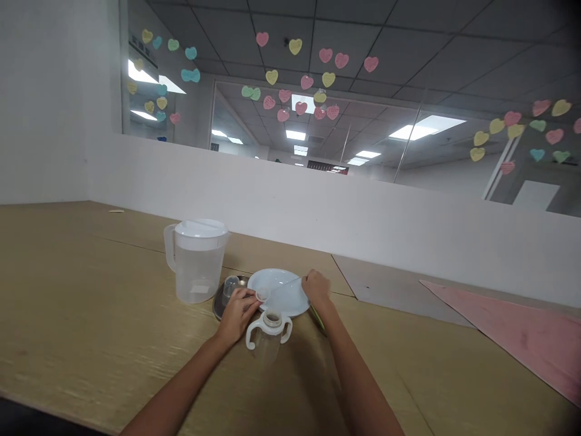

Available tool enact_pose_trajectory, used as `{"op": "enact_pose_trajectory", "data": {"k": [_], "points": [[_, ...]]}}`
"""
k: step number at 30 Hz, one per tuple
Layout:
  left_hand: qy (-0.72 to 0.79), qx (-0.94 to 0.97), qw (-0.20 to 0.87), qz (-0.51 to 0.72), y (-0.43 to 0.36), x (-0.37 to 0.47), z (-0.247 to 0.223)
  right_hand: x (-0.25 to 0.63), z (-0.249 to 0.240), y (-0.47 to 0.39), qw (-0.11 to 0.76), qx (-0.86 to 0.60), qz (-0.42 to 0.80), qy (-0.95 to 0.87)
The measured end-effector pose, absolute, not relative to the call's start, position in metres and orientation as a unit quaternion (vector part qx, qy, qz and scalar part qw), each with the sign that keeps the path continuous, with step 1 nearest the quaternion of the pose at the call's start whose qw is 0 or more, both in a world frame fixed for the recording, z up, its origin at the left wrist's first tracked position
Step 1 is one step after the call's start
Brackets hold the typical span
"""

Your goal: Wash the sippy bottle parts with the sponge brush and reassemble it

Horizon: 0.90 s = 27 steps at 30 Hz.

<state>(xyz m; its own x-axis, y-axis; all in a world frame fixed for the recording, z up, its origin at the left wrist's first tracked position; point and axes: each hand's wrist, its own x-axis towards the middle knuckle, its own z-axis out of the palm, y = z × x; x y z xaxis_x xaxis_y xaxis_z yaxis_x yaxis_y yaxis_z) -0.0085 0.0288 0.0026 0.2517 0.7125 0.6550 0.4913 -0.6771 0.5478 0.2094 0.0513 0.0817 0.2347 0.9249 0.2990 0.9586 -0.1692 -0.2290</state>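
Over the left edge of the white plate point(293, 304), your left hand point(238, 313) grips a small clear cup point(262, 295) by its side; the fingers are bent and nearly together, with the tips against the cup. At the right edge of the plate, your right hand point(316, 286) is closed in a fist around one end of a thin stick point(290, 282). The stick crosses above the plate toward the small clear cup; you cannot tell whether its far end touches the cup.

On the near side of the plate, the two-handled bottle point(272, 329) stands upright with its mouth uncovered. Just left of the plate, the metal tray point(217, 303) carries a second clear cup point(231, 290). Farther left of the plate, locate the pitcher point(200, 266), upright, white lid fitted, handle pointing away from the plate. Beside the plate's near right edge lies a narrow green item point(318, 321), partly covered by your right forearm; its kind cannot be told. Well to the right of the plate is a pink sheet point(512, 330).
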Motion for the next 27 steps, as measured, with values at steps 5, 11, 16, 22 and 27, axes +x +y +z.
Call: {"op": "enact_pose_trajectory", "data": {"k": [5, 11, 16, 22, 27], "points": [[0.377, 0.782, 0.124, 0.48, 0.031, -0.008, 0.001, 0.183, 0.088, 0.047, 0.149, -0.587, 0.148, -0.781], [0.375, 0.779, 0.141, 0.482, 0.034, -0.009, 0.0, 0.158, 0.074, 0.046, 0.239, -0.37, 0.365, -0.82], [0.376, 0.771, 0.147, 0.493, 0.03, -0.007, 0.002, 0.158, 0.074, 0.048, 0.283, -0.377, 0.4, -0.786], [0.416, 0.718, 0.122, 0.545, 0.032, -0.013, 0.0, 0.174, 0.088, 0.047, 0.222, -0.473, 0.314, -0.792], [0.479, 0.688, 0.112, 0.533, 0.036, -0.021, -0.001, 0.183, 0.093, 0.043, 0.104, -0.59, 0.158, -0.785]]}}
